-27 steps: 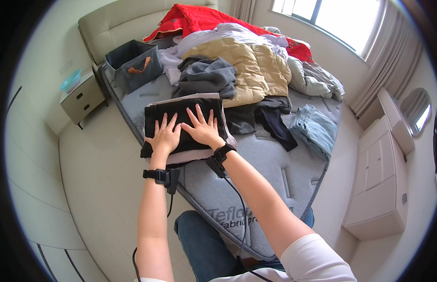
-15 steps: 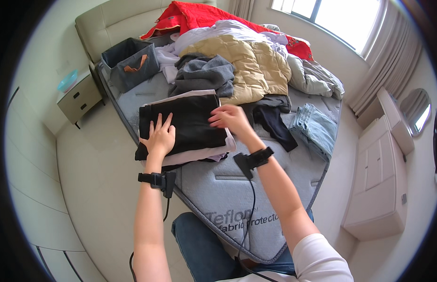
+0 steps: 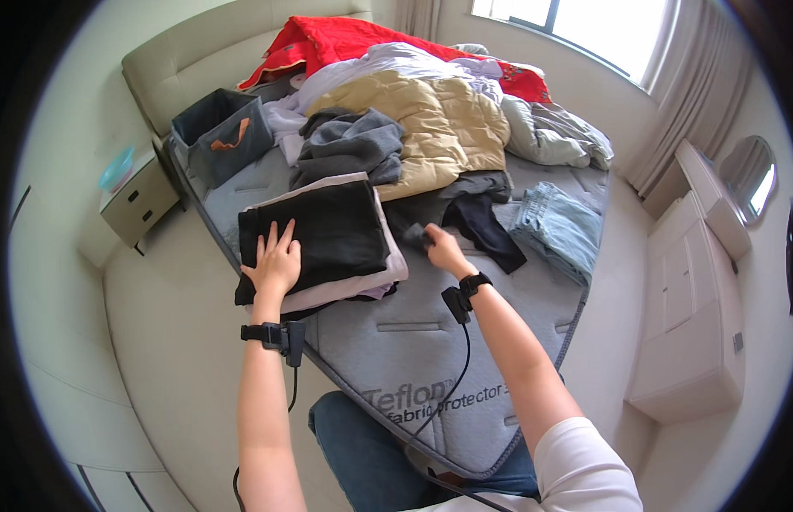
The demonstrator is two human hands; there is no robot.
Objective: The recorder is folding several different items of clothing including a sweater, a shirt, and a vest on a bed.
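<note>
My left hand (image 3: 278, 261) lies flat, fingers spread, on a folded black garment (image 3: 341, 230). That garment tops a stack of folded clothes, with a pale pink one (image 3: 395, 256) showing beneath its edges. Right of the stack, my right hand (image 3: 446, 251) pinches an edge of a dark grey garment (image 3: 408, 213), which stretches back toward the tan quilt. A crumpled black garment (image 3: 482, 226) lies just beyond my right hand. Folded light blue jeans (image 3: 560, 229) rest farther right, near the bed's edge.
The grey mattress (image 3: 396, 358) carries a dark grey fabric storage box (image 3: 217, 141), a bunched grey garment (image 3: 349, 145), a tan quilt (image 3: 439, 124) and a red blanket (image 3: 354, 43). A nightstand (image 3: 140, 200) stands left, a pale cabinet (image 3: 687, 316) right. Cables hang from both wrist straps.
My right hand has left the folded stack, moved slightly right and taken hold of the dark grey garment's edge. My left hand stays on the black garment.
</note>
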